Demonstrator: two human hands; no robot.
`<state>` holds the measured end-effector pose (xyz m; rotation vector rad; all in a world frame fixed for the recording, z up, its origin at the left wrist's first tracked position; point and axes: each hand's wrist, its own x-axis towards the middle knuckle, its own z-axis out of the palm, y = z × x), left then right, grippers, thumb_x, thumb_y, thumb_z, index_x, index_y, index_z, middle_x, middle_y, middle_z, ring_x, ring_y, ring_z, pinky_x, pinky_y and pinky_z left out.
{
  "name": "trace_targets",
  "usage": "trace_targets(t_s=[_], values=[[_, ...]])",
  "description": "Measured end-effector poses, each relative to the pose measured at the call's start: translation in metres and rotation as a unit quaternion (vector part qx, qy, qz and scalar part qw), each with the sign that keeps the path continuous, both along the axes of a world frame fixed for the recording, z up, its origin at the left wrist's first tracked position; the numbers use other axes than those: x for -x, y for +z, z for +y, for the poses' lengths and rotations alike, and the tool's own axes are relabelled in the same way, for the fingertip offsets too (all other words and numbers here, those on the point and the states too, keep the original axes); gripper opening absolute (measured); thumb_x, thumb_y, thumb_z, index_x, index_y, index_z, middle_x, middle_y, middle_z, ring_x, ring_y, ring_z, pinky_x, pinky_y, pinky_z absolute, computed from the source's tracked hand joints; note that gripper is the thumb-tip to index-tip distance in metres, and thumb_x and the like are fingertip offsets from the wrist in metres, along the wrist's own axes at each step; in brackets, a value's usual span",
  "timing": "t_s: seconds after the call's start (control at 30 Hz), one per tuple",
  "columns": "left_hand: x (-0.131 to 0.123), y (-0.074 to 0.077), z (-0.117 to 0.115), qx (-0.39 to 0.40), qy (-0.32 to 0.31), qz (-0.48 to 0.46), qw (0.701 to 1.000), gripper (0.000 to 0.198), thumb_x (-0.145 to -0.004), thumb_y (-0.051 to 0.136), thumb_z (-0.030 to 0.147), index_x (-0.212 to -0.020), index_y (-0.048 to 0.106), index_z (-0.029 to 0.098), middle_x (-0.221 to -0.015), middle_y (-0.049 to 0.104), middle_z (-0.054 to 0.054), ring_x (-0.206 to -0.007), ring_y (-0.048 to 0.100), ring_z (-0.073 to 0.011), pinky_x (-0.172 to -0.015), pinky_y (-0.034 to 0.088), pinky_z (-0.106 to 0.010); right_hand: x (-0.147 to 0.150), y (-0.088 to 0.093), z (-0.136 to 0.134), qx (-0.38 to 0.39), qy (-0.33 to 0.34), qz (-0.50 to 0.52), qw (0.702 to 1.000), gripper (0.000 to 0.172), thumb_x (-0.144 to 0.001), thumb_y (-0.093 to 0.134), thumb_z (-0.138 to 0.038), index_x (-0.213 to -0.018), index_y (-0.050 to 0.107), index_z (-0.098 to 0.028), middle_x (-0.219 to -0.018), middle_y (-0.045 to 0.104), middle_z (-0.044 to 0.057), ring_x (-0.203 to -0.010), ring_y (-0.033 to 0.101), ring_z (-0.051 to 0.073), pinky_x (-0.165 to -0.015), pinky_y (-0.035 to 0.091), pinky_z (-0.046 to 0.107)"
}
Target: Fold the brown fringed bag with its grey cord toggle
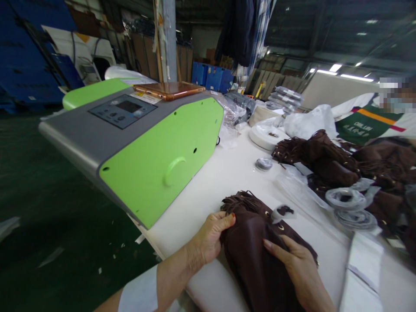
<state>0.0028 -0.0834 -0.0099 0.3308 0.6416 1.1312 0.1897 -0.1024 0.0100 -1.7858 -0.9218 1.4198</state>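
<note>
A dark brown, leathery bag [251, 251] with a fringe of thin strips at its far end and gold-coloured eyelets lies at the table's near edge. My left hand [212, 236] pinches its left side just below the fringe, thumb on top and the other fingers partly hidden. On the right, my right hand [297, 262] grips the bag with the thumb pressed on its surface; some fingers are out of sight beneath a fold. A small clear plastic wrapping [283, 213] with something dark inside rests against the eyelet side.
A green and grey machine [162, 169] stands on the table at left, with a phone [169, 90] on top. More brown bags [325, 158] are heaped at right, beside plastic-wrapped coils [349, 201]. A white tape roll [267, 135] lies farther back. A person [398, 99] is at far right.
</note>
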Motion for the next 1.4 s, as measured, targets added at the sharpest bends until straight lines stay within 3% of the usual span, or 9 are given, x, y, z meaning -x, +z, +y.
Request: trace_targets(t_s=[0.2,0.37,0.53,0.67,0.8,0.93,1.1,1.23,1.4], values=[[0.009,-0.008,-0.042,-0.017,0.054,0.13,0.99,0.039,-0.075,0.062,0.051,-0.091,0.06,0.015,-0.094,0.065,-0.007,-0.084,0.057,-0.0195,-0.071,0.044,-0.029,-0.001,0.001,0.0,0.011,0.006,0.031,0.999,0.038,-0.055,0.077,-0.043,-0.083,0.068,-0.019,-0.063,0.069,-0.001,-0.062,0.065,0.022,-0.057,0.051,0.03],[0.002,-0.003,-0.067,0.058,-0.035,0.239,0.969,0.033,-0.069,0.063,0.032,-0.096,0.055,0.014,-0.094,0.064,-0.008,-0.09,0.058,-0.0235,-0.072,0.046,-0.031,-0.002,0.001,0.0,0.007,0.014,0.034,0.999,0.039,-0.056,0.077,-0.043,-0.084,0.067,-0.018,-0.062,0.068,0.0,-0.061,0.065,0.023,-0.057,0.05,0.031],[-0.012,-0.011,-0.07,0.08,-0.014,0.183,0.98,0.042,-0.058,0.065,0.017,-0.098,0.054,0.014,-0.093,0.064,-0.008,-0.088,0.059,-0.0235,-0.073,0.048,-0.032,-0.002,0.004,-0.001,0.002,0.015,0.032,0.999,0.037,-0.055,0.077,-0.042,-0.081,0.067,-0.017,-0.063,0.068,0.0,-0.061,0.064,0.022,-0.056,0.05,0.03],[-0.017,-0.016,-0.074,0.115,-0.035,0.177,0.977,0.044,-0.052,0.062,0.015,-0.095,0.057,0.012,-0.085,0.066,-0.009,-0.078,0.062,-0.0253,-0.064,0.049,-0.035,-0.003,0.002,-0.002,-0.005,0.012,0.034,0.999,0.037,-0.054,0.078,-0.042,-0.08,0.068,-0.017,-0.061,0.067,0.0,-0.058,0.063,0.021,-0.055,0.049,0.029],[-0.022,-0.011,-0.07,0.143,-0.021,0.193,0.971,0.041,-0.042,0.054,0.007,-0.082,0.063,0.011,-0.07,0.065,-0.004,-0.062,0.059,-0.0195,-0.055,0.045,-0.029,-0.004,0.0,-0.003,-0.014,0.022,0.017,1.0,0.035,-0.055,0.077,-0.042,-0.079,0.068,-0.018,-0.06,0.067,-0.001,-0.058,0.063,0.02,-0.054,0.047,0.028],[-0.025,-0.004,-0.055,0.118,-0.036,0.178,0.976,0.03,-0.035,0.051,0.003,-0.061,0.063,0.01,-0.048,0.055,0.002,-0.041,0.042,-0.0094,-0.043,0.031,-0.022,-0.006,-0.002,-0.002,-0.02,0.028,-0.014,0.999,0.037,-0.056,0.076,-0.044,-0.08,0.068,-0.018,-0.062,0.067,-0.001,-0.06,0.062,0.019,-0.055,0.046,0.027],[-0.014,0.001,-0.034,0.042,-0.167,0.121,0.978,0.023,-0.034,0.062,0.003,-0.055,0.066,0.01,-0.056,0.063,-0.005,-0.053,0.056,-0.019,-0.052,0.041,-0.028,-0.007,-0.001,0.001,-0.039,0.027,-0.032,0.998,0.038,-0.055,0.075,-0.047,-0.078,0.069,-0.017,-0.065,0.068,-0.001,-0.064,0.062,0.02,-0.059,0.046,0.028],[-0.005,-0.008,-0.024,0.004,-0.266,0.08,0.961,0.033,-0.031,0.07,0.003,-0.063,0.07,0.013,-0.064,0.067,-0.005,-0.064,0.061,-0.0215,-0.063,0.047,-0.031,-0.004,-0.002,0.001,-0.032,0.024,-0.004,0.999,0.037,-0.053,0.077,-0.046,-0.073,0.068,-0.017,-0.062,0.067,-0.001,-0.059,0.059,0.018,-0.055,0.044,0.027],[0.002,-0.006,-0.019,-0.031,-0.287,0.105,0.952,0.036,-0.029,0.075,0.007,-0.065,0.071,0.012,-0.067,0.068,-0.005,-0.064,0.058,-0.0177,-0.063,0.047,-0.029,0.0,0.0,-0.001,-0.035,0.022,-0.017,0.999,0.035,-0.052,0.076,-0.047,-0.068,0.066,-0.017,-0.056,0.063,-0.003,-0.054,0.055,0.015,-0.052,0.041,0.025]])
